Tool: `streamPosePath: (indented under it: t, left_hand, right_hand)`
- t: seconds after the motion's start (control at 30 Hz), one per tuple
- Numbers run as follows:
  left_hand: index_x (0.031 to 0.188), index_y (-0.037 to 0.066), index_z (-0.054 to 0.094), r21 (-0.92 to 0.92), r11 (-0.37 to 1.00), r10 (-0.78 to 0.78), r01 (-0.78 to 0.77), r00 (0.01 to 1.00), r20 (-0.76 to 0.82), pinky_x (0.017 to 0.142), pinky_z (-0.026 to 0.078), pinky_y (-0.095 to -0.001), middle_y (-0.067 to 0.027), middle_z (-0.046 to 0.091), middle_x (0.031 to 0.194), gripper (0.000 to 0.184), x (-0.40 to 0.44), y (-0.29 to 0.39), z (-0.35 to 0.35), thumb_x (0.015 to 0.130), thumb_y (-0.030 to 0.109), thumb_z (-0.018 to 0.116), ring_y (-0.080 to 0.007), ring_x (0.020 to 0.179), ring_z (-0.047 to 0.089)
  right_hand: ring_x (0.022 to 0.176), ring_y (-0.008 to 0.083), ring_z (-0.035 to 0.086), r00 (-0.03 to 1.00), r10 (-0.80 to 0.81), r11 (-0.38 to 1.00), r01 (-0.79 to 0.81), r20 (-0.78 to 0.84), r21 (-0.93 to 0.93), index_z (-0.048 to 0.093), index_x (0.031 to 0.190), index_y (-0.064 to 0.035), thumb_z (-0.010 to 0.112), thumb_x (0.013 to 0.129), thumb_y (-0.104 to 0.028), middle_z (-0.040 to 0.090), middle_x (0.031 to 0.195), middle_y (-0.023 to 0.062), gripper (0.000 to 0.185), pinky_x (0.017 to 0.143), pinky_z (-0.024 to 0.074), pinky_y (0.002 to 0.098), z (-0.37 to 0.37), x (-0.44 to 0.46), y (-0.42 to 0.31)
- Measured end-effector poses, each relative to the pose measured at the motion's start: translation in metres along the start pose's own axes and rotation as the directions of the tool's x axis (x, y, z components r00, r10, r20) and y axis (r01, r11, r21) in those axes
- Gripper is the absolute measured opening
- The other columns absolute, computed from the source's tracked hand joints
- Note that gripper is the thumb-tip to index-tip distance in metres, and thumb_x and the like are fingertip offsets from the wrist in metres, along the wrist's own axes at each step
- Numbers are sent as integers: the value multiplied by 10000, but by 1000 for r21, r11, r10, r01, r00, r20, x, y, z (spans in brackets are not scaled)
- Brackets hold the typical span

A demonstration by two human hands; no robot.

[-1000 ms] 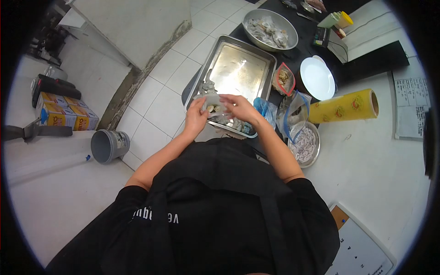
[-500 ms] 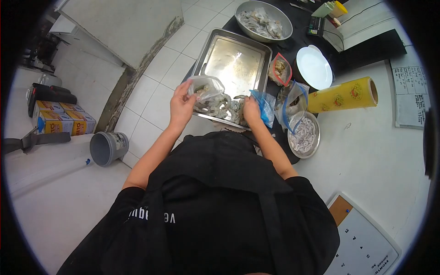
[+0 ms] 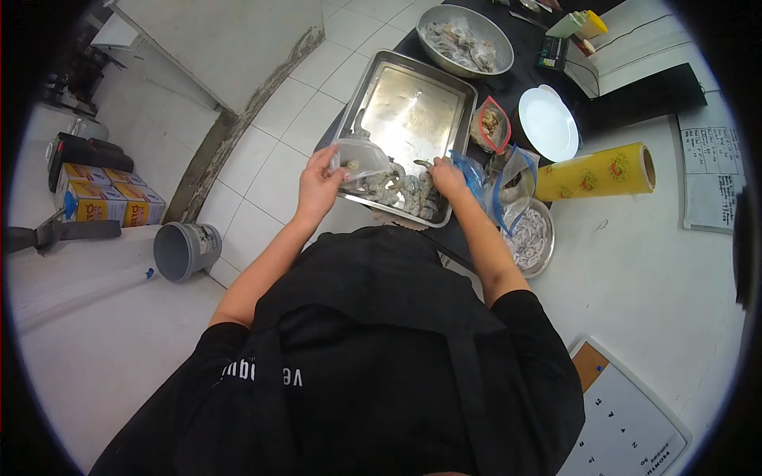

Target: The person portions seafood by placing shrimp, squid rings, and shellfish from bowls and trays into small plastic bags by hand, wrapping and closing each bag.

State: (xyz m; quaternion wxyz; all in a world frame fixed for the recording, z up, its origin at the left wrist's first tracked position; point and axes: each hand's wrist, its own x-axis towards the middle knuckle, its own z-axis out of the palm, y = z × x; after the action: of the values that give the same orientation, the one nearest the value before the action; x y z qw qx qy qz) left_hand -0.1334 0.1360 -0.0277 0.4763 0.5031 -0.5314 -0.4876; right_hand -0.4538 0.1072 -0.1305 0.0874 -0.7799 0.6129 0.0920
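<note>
My left hand (image 3: pixel 319 181) grips the rim of a clear plastic bag (image 3: pixel 361 161), its mouth held open over the near left part of a metal tray (image 3: pixel 413 103). Something small and yellowish shows inside the bag. Raw shrimp (image 3: pixel 401 194) lie in a heap along the tray's near end, below the bag. At the tray's right side, my right hand (image 3: pixel 449 178) has its fingers closed on a greyish shrimp (image 3: pixel 423 164), which sticks out to the left. A blue-tinted plastic bag (image 3: pixel 470 170) lies just beyond that hand.
Behind the tray stands a metal bowl (image 3: pixel 464 40) of bagged seafood. To the right are a red-edged zip bag (image 3: pixel 490 127), white plates (image 3: pixel 548 123), a yellow wrap roll (image 3: pixel 595 173), a blue-edged zip bag (image 3: pixel 516 186) and a bowl of pale rings (image 3: pixel 530 238). A grey bucket (image 3: pixel 186 252) stands left.
My right hand has moved slightly away from me, up from the shrimp heap, with the shrimp in its fingers. The clear bag in my left hand has shifted only a little.
</note>
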Motion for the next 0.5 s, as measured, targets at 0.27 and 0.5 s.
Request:
streamPosePath:
  t: [0.27, 0.5]
  left_hand:
    - [1253, 12, 524, 179, 984, 1, -16, 996, 88, 652, 465, -263, -111, 537, 1207, 503, -4, -25, 3, 753, -6, 583, -126, 683, 523]
    - [1254, 9, 513, 362, 929, 24, -80, 987, 157, 649, 468, -284, -134, 547, 1199, 522, -13, -34, 0, 737, -15, 585, -177, 647, 529]
  right_hand:
    - [1065, 344, 496, 983, -90, 993, 101, 159, -62, 663, 957, -56, 560, 719, -98, 510, 1108, 146, 262, 872, 476, 394, -2, 7, 4]
    - [982, 310, 544, 936, -241, 969, 246, 257, 12, 632, 940, -37, 551, 682, -32, 564, 994, 137, 271, 838, 481, 384, -8, -8, 6]
